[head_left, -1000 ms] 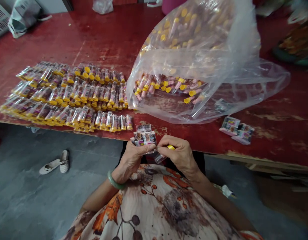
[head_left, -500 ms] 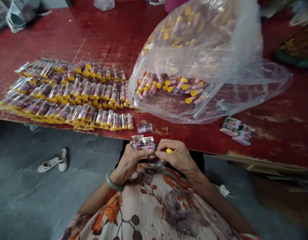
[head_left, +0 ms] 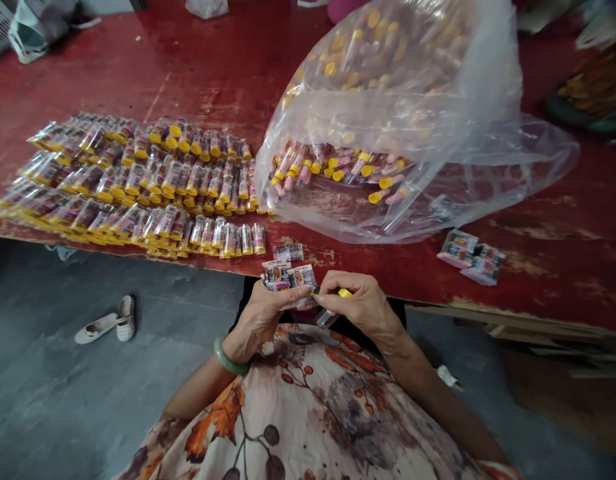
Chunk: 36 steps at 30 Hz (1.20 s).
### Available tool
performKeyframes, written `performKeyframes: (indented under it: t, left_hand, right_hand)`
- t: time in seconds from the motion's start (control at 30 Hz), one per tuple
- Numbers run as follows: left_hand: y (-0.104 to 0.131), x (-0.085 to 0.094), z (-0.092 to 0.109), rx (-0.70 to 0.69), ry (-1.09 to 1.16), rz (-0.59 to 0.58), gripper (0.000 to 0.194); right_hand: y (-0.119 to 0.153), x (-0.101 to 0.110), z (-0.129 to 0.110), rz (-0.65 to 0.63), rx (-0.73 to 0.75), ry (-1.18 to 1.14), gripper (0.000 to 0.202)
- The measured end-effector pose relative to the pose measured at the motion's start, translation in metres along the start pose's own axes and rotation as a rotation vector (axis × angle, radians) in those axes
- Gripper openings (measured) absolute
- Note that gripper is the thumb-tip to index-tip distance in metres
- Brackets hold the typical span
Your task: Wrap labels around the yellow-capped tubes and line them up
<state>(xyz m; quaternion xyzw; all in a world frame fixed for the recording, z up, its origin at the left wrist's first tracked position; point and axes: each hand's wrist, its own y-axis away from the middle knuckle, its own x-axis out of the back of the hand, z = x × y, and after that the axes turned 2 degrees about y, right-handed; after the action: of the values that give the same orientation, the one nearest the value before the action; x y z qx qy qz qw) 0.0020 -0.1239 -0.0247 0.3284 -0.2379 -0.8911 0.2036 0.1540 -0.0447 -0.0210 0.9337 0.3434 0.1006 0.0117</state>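
My left hand (head_left: 265,308) is closed around a small stack of printed labels (head_left: 277,272), its thumb pressed on the front one. That front label (head_left: 302,275) is tilted at the stack's right side. In my right hand (head_left: 361,303) is a clear plastic tube with a yellow cap (head_left: 345,293); its clear end (head_left: 327,318) points down to the left. My right thumb and forefinger meet at the edge of the front label. Just beyond the stack, another printed bundle (head_left: 289,252) lies on the red table (head_left: 213,60).
Rows of labelled, yellow-capped tubes (head_left: 138,180) are piled on the left. A large clear plastic bag (head_left: 418,127) spills pink-filled tubes (head_left: 345,163). Two label stacks (head_left: 471,257) lie at the right. White shoes (head_left: 108,323) rest on the grey floor.
The front label has shifted right and tilted away from the stack. My right hand has moved slightly right with the tube. The view has shifted a little.
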Motion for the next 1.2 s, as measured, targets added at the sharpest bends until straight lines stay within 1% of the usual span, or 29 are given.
performKeyframes:
  t: [0.1, 0.13, 0.2, 0.23, 0.3, 0.37, 0.47, 0.53, 0.67, 0.8, 0.93, 1.07, 1.2]
  left_hand:
    - [-0.002, 0.001, 0.000, -0.070, 0.024, 0.044, 0.038]
    - [-0.003, 0.001, 0.001, -0.095, 0.031, 0.060, 0.039]
    - [-0.004, 0.001, 0.002, -0.137, 0.057, 0.093, 0.039]
    - [-0.004, 0.000, 0.003, -0.142, 0.073, 0.101, 0.038]
    - [-0.003, -0.002, 0.006, -0.112, 0.109, 0.093, 0.035]
    - [-0.002, -0.006, 0.008, -0.050, 0.140, 0.066, 0.032]
    - [0.000, -0.011, 0.008, 0.006, 0.159, 0.053, 0.030]
    - [0.001, -0.012, 0.007, -0.001, 0.151, 0.054, 0.028]
    - [0.000, -0.011, 0.004, -0.063, 0.153, 0.059, 0.025]
    - [-0.002, -0.011, 0.002, -0.109, 0.193, 0.110, 0.029]
    - [-0.002, -0.012, 0.001, -0.124, 0.211, 0.138, 0.033]
    - [0.001, -0.014, -0.001, -0.100, 0.218, 0.103, 0.036]
    - [0.006, -0.016, 0.000, -0.073, 0.230, 0.052, 0.034]
  right_hand:
    - [0.002, 0.004, 0.001, 0.027, 0.003, -0.005, 0.026]
    - [0.004, 0.007, 0.002, 0.041, -0.001, -0.022, 0.025]
    - [0.011, 0.012, 0.002, 0.040, -0.005, -0.084, 0.015]
    - [0.015, 0.014, 0.002, 0.023, 0.002, -0.115, 0.011]
    - [0.024, 0.017, -0.001, -0.009, 0.042, -0.143, 0.010]
    - [0.031, 0.017, -0.005, 0.000, 0.102, -0.101, 0.010]
    - [0.035, 0.014, -0.009, 0.061, 0.179, 0.002, 0.010]
    - [0.035, 0.013, -0.009, 0.094, 0.226, 0.057, 0.010]
    - [0.035, 0.009, -0.009, 0.192, 0.347, 0.178, 0.014]
    - [0.038, 0.003, -0.011, 0.263, 0.474, 0.245, 0.025]
    - [0.042, -0.002, -0.011, 0.303, 0.543, 0.304, 0.030]
    - [0.042, -0.007, -0.007, 0.335, 0.606, 0.352, 0.032]
    - [0.042, -0.011, -0.003, 0.422, 0.659, 0.467, 0.036]
